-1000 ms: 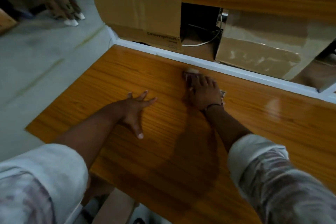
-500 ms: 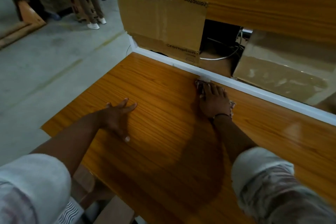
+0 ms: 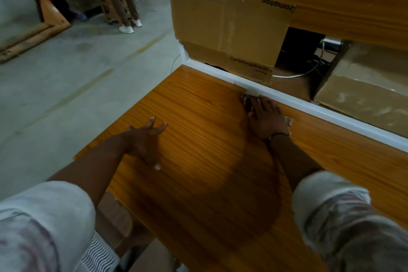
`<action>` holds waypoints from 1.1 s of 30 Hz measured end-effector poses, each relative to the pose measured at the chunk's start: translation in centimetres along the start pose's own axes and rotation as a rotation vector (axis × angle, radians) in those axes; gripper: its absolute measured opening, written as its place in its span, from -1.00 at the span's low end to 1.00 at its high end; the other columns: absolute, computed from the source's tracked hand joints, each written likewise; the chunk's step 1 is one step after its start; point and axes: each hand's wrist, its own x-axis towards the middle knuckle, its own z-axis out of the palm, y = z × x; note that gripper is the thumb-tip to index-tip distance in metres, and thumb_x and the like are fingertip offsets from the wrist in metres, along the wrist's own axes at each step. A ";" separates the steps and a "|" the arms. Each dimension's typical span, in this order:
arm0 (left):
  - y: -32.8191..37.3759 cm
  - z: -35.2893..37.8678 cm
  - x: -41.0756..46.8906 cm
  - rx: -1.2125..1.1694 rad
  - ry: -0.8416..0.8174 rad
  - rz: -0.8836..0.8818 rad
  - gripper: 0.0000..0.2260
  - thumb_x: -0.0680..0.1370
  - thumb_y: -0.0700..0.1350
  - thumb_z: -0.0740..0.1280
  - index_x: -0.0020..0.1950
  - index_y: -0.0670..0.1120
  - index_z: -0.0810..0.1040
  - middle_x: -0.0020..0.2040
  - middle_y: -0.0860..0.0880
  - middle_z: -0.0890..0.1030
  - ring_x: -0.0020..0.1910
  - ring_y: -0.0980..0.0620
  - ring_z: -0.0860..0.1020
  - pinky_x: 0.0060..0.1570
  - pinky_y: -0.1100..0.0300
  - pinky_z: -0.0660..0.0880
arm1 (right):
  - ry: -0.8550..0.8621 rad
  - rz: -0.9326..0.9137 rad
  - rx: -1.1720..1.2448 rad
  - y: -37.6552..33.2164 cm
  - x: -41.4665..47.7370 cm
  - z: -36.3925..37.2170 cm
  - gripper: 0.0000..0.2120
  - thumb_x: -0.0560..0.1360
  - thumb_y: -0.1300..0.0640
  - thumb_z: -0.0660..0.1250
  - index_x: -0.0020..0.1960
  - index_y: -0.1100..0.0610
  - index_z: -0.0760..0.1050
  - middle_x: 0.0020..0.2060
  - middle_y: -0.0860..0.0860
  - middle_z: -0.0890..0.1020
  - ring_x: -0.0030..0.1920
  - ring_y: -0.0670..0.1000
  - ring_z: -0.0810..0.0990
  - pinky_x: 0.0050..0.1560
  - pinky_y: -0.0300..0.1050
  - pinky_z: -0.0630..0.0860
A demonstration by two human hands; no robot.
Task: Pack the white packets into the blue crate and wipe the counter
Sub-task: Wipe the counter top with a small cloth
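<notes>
The counter (image 3: 198,183) lay under both hands, glossy orange wood grain. I saw the right hand (image 3: 268,119) pressing flat on a crumpled cloth (image 3: 245,100), fingers straight rather than curled round it, with scraps of cloth showing past the fingertips and beside the wrist. Just beyond those fingertips ran the white trim (image 3: 331,115). The left hand (image 3: 143,139) rested spread and relaxed on bare wood, well to the left, holding nothing.
</notes>
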 end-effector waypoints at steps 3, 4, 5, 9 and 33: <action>-0.1 -0.8 0.5 0.005 -0.027 0.006 0.34 0.04 0.48 0.49 0.53 0.34 -0.38 0.57 -0.02 -0.46 0.60 -0.23 -0.21 0.47 -0.41 -0.24 | -0.017 -0.019 0.003 -4.5 1.3 0.7 -0.44 0.63 -0.14 0.02 0.58 0.04 0.18 0.56 0.14 0.23 0.55 0.22 0.17 0.55 0.21 0.06; -0.5 -1.1 0.5 0.003 -0.017 0.024 0.32 0.05 0.47 0.49 0.54 0.34 -0.35 0.58 -0.02 -0.44 0.61 -0.22 -0.20 0.48 -0.40 -0.23 | -0.034 -0.077 -0.003 -6.6 1.1 1.0 -0.45 0.65 -0.13 0.02 0.58 0.05 0.17 0.56 0.13 0.23 0.55 0.22 0.17 0.55 0.21 0.07; -0.9 -1.3 0.6 -0.004 -0.005 0.040 0.30 0.08 0.45 0.50 0.55 0.34 -0.32 0.58 -0.01 -0.43 0.61 -0.22 -0.20 0.48 -0.39 -0.23 | -0.060 -0.164 -0.002 -8.7 0.7 1.5 -0.47 0.66 -0.10 0.02 0.58 0.06 0.16 0.56 0.13 0.23 0.54 0.22 0.17 0.54 0.23 0.09; -2.8 -2.2 1.3 0.015 0.011 0.040 0.29 0.11 0.44 0.52 0.54 0.34 -0.32 0.59 -0.01 -0.41 0.61 -0.22 -0.20 0.50 -0.35 -0.24 | -0.116 -0.410 0.013 -12.1 -0.6 3.3 -0.48 0.65 -0.12 0.00 0.57 0.01 0.18 0.56 0.06 0.24 0.55 0.16 0.17 0.51 0.24 0.16; -3.3 -2.2 3.1 0.096 0.008 0.062 0.27 0.21 0.36 0.57 0.54 0.33 -0.37 0.55 -0.04 -0.48 0.57 -0.25 -0.31 0.43 -0.47 -0.22 | -0.230 -0.625 -0.042 -23.6 19.7 5.1 -0.46 0.66 -0.01 0.13 0.60 0.07 0.16 0.57 0.14 0.22 0.55 0.21 0.20 0.52 0.12 0.07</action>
